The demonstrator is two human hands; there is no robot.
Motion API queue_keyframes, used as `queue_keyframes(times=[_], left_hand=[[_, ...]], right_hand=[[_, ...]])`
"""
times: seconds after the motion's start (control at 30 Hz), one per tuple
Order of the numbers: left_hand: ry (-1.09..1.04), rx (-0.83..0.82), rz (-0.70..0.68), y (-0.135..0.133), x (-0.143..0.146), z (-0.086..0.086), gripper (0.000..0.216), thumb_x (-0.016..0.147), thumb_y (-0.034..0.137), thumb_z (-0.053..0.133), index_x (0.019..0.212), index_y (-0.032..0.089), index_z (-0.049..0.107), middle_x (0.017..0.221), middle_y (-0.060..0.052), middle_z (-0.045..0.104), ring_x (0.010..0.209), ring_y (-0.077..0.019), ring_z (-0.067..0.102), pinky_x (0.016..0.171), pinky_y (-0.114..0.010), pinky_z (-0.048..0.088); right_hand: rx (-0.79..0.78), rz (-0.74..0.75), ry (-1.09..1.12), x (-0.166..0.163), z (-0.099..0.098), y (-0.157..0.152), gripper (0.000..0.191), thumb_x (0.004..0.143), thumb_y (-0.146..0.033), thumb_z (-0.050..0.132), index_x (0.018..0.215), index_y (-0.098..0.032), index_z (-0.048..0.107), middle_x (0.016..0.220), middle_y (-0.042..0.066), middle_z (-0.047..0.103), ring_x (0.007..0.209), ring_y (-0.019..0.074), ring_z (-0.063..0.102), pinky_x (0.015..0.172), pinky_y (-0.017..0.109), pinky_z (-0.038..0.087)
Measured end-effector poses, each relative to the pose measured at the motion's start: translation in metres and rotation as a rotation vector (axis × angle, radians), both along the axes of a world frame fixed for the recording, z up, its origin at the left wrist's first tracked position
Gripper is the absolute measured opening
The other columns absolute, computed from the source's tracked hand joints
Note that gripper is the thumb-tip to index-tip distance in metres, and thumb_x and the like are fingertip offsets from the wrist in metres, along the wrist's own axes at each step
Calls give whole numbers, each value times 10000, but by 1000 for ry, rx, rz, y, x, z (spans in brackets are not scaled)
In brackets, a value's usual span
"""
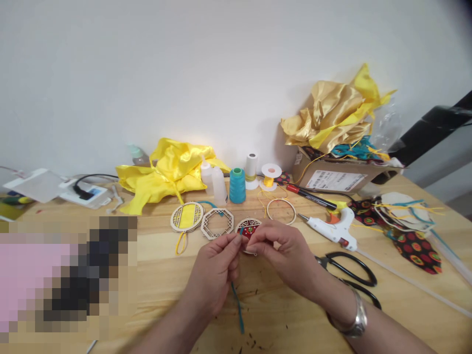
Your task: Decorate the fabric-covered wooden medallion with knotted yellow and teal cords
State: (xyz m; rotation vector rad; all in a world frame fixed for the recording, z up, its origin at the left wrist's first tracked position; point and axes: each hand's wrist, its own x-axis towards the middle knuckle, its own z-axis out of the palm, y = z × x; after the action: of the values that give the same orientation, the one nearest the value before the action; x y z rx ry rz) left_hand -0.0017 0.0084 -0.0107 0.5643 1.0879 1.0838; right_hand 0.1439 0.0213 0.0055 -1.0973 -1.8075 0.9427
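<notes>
My left hand pinches a teal cord that hangs down toward the wooden table. My right hand, a metal bracelet on its wrist, is closed on a round wooden ornament with red patterned fabric, held just above the table. The two hands meet at the ornament's lower edge. Behind them lie a round wooden frame with yellow fabric, an empty octagonal wooden frame and a plain wooden ring.
A white glue gun and black scissors lie to the right. Thread spools, small white bottles, yellow satin, a cardboard box of gold fabric and patterned fabric pieces line the back and right.
</notes>
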Motion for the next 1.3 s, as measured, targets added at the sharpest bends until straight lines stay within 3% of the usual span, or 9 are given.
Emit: queue_keyframes(times=[0.1,0.23,0.37,0.43,0.8,0.97,1.1,1.3], left_hand=[[-11,-6,-2,0,1,1,207,655,313,746,691,126,663,467,83,368,406,-19,202,368,-140,165],[-20,-23,-30,-2,1,2,207,638,311,757,691,135,662,447,90,348,398,-21,208,363,-140,165],[0,19,-88,-4,0,1,188,685,306,716,710,123,679,564,17,547,400,-12,224,364,-146,181],[18,38,-108,-5,0,1,182,710,300,693,699,118,679,606,-3,578,402,-10,227,366,-151,181],[67,83,-156,-7,1,2,195,732,302,676,652,125,659,548,29,504,398,-14,273,379,-159,201],[70,82,-174,-7,0,-1,196,726,322,682,668,136,655,508,57,442,405,-20,278,382,-154,204],[42,64,-150,-7,0,0,209,710,327,695,657,137,626,508,65,425,414,-20,266,387,-149,196],[34,72,-149,-6,1,4,244,701,313,697,588,133,579,501,64,423,409,-22,246,384,-157,195]], right_hand=[[74,88,-66,1,2,-2,145,779,-100,620,700,-205,682,788,-9,583,760,107,563,706,229,458],[82,0,-89,1,-1,-1,131,780,-102,618,703,-194,672,749,-11,564,725,111,549,688,244,450],[46,-90,-78,0,-3,1,162,777,-103,623,637,-182,648,700,-18,564,697,111,547,682,250,432],[34,-116,-76,0,-4,3,173,778,-112,627,620,-180,642,684,-22,564,689,109,544,676,247,421],[-7,-152,-52,-1,-4,3,165,771,-116,626,617,-174,636,642,-30,566,631,95,514,625,216,393],[-135,-106,25,0,-4,7,216,818,-216,585,618,-160,644,630,-14,585,627,103,527,625,222,392],[-391,59,208,5,-4,12,305,871,-333,508,703,-143,678,655,2,611,638,107,512,636,233,387],[-626,213,439,5,-13,14,130,717,-268,700,807,-179,726,744,-15,647,678,93,521,662,225,374]])
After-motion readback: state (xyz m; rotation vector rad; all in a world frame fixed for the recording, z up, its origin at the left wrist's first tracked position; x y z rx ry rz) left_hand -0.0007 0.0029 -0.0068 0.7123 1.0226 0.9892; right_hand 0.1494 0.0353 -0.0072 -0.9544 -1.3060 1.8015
